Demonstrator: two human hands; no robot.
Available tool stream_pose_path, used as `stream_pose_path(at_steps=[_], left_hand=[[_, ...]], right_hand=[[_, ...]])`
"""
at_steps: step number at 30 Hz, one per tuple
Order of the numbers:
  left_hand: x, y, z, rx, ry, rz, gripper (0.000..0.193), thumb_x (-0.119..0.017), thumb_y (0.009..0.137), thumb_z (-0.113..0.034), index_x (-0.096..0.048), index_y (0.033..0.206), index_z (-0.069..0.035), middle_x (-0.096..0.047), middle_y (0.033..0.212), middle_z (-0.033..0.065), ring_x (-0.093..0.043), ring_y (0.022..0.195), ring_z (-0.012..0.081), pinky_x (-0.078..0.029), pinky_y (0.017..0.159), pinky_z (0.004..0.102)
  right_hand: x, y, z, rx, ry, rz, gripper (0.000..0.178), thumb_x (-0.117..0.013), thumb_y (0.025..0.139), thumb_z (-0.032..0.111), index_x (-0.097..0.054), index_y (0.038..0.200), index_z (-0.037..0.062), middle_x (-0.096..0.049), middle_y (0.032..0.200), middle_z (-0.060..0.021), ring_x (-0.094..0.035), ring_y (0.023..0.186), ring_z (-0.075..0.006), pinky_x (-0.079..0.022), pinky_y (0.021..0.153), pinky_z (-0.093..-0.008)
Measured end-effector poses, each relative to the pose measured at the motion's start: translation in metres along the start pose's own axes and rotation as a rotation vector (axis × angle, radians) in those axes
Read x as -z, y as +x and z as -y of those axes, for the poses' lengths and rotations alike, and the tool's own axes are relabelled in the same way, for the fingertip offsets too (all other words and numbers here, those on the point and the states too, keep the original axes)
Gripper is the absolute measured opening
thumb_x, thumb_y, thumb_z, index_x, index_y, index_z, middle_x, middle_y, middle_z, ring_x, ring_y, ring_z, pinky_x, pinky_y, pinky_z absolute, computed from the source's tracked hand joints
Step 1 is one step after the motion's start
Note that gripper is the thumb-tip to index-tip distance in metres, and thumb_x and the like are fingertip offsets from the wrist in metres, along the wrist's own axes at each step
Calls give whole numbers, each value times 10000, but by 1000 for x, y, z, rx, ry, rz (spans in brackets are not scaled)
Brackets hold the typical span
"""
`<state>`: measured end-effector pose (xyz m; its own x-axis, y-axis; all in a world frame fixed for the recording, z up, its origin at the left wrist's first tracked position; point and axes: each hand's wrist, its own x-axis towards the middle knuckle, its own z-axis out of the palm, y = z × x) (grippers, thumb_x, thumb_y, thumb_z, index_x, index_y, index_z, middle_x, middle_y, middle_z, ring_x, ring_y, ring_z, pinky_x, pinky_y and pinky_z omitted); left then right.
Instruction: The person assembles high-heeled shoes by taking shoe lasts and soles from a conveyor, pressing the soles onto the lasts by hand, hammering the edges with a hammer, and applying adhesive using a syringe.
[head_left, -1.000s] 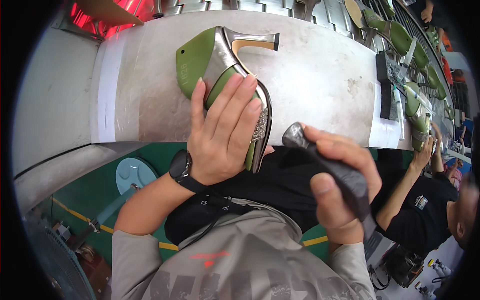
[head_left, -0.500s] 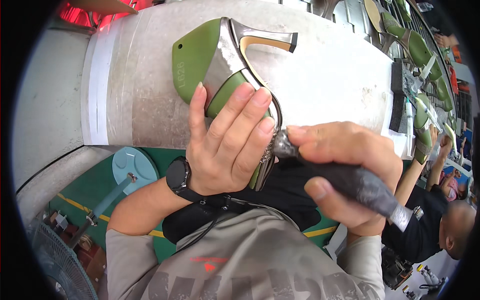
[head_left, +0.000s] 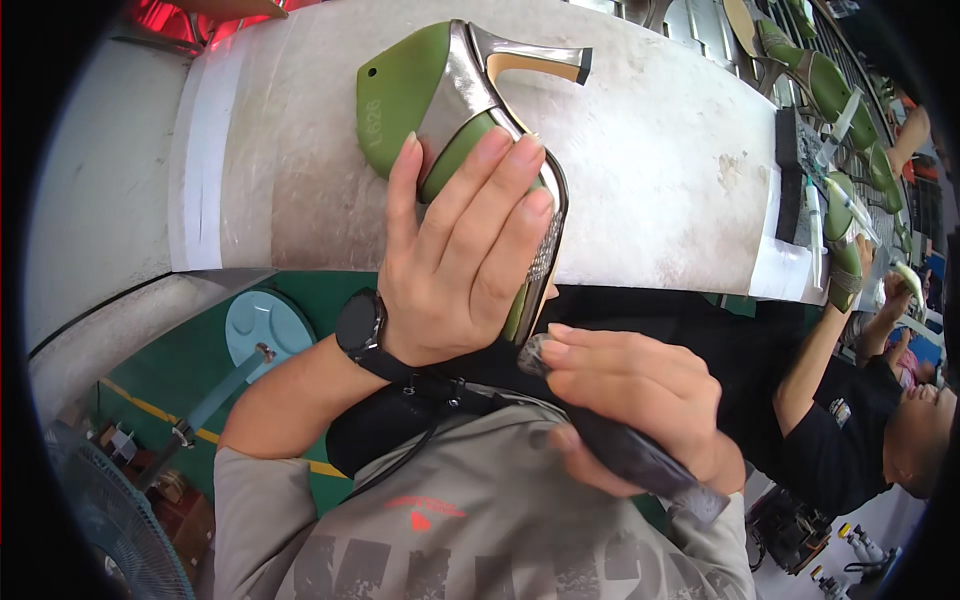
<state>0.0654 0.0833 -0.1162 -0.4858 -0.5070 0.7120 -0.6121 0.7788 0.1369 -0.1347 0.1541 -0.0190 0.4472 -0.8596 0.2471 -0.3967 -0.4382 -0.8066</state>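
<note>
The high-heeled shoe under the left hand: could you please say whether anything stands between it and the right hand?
Only the dark tool that the right hand holds, its rounded head near the toe of the shoe. Nothing else visible stands between them; the left hand lies over the shoe's side, short of the toe.

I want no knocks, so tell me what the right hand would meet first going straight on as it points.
Leading with its dark hand tool, the right hand would probably meet the high-heeled shoe's toe end first, then perhaps the left hand; depth is unclear.
</note>
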Motion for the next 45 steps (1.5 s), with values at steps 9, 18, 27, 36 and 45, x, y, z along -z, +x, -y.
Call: stream_pose_path(at_steps=[9, 18, 27, 36, 45], left_hand=[[-2, -7, 2, 51, -40, -3, 737, -644, 982, -525, -418, 1478, -30, -469, 1491, 386, -513, 1367, 535, -297, 1157, 691], [-6, -1, -7, 180, -66, -43, 416, -548, 1052, -170, -462, 1455, -112, -585, 1427, 275, -602, 1315, 431, -350, 1137, 685], [-4, -8, -9, 200, -93, 2, 459, -580, 1049, -213, -426, 1475, -145, -590, 1433, 218, -586, 1342, 403, -294, 1158, 728], [-14, -11, -12, 177, -36, -100, 439, -596, 1035, -195, -442, 1445, -169, -598, 1427, 196, -585, 1349, 386, -283, 1159, 743], [12, -4, 0, 181, -123, 76, 466, -633, 995, -182, -493, 1440, -170, -583, 1454, 209, -572, 1355, 376, -314, 1179, 659]], right_hand=[[-1, -22, 15, -201, 201, -167, 359, -813, 811, 17, -678, 1128, -85, -713, 1170, -302, -715, 1151, -405, -583, 985, -438], [7, 19, -15, -242, 362, -341, 323, -761, 860, -9, -643, 1150, -91, -709, 1172, -317, -723, 1133, -361, -573, 999, -411], [38, 46, -35, -409, 546, -250, 304, -783, 816, 3, -674, 1081, -97, -734, 1090, -304, -750, 1048, -381, -605, 941, -432], [51, 85, -54, -500, 636, -144, 376, -811, 779, 266, -661, 948, -34, -726, 929, -271, -714, 859, -353, -592, 820, -446], [39, 141, -46, -489, 453, -26, 334, -621, 957, 241, -647, 1111, -55, -749, 1111, -229, -715, 777, -192, -592, 764, -320]])
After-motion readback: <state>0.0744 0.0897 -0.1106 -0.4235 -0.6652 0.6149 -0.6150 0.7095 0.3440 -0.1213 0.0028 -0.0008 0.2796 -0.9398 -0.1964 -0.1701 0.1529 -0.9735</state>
